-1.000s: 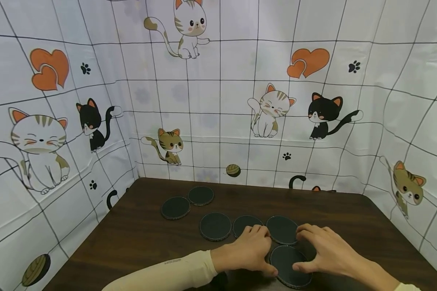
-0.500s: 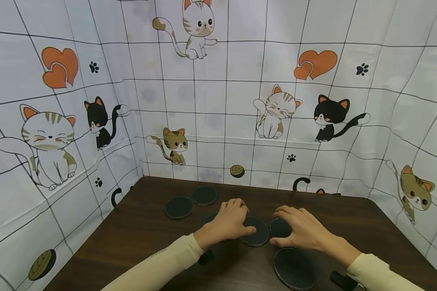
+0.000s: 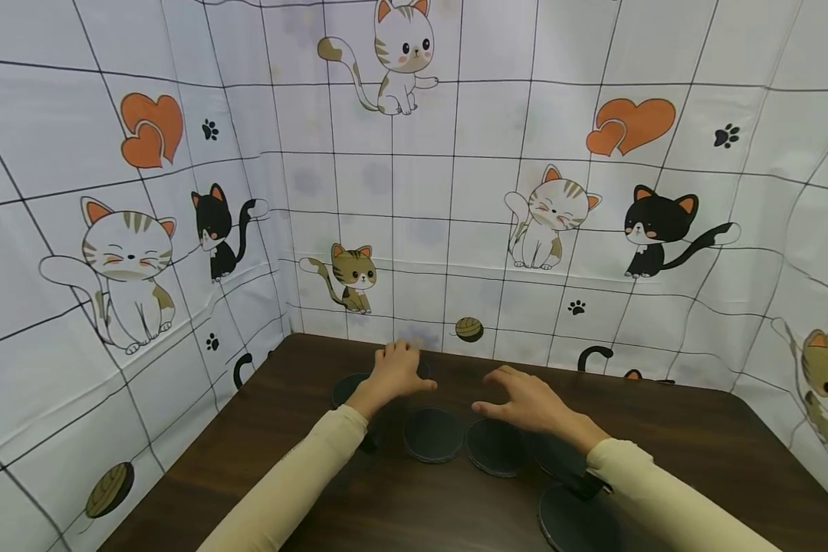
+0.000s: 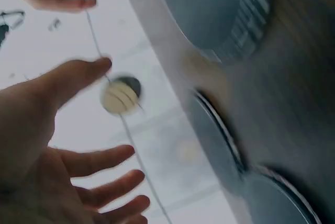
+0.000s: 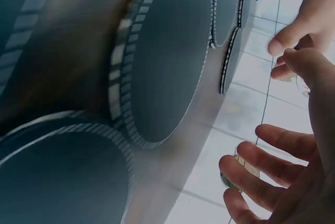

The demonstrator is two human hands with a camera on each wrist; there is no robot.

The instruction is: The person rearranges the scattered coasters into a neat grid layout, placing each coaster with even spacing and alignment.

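Several flat, dark round coasters with light dashed edges lie on the brown table. My left hand [image 3: 395,372] is over the far-left pair, partly hiding the nearer-left coaster [image 3: 347,389] and the far coaster [image 3: 424,371]. Its thumb and fingers are spread apart with nothing between them, as the left wrist view also shows. To its right my right hand [image 3: 531,402] is held above the table, behind the second coaster [image 3: 497,451] of the middle row. Its fingers are spread and loosely bent, holding nothing. The first coaster [image 3: 434,435] of that row shows fully between the forearms.
Another coaster [image 3: 555,458] lies partly under my right wrist, and one more coaster [image 3: 576,521] lies in front of it. A white curtain [image 3: 428,207] printed with cats stands close behind and beside the table [image 3: 234,475].
Both hands have moved forward and left, from the front-right coasters toward the back-left pair. The head view has turned slightly left. The coasters appear unmoved.
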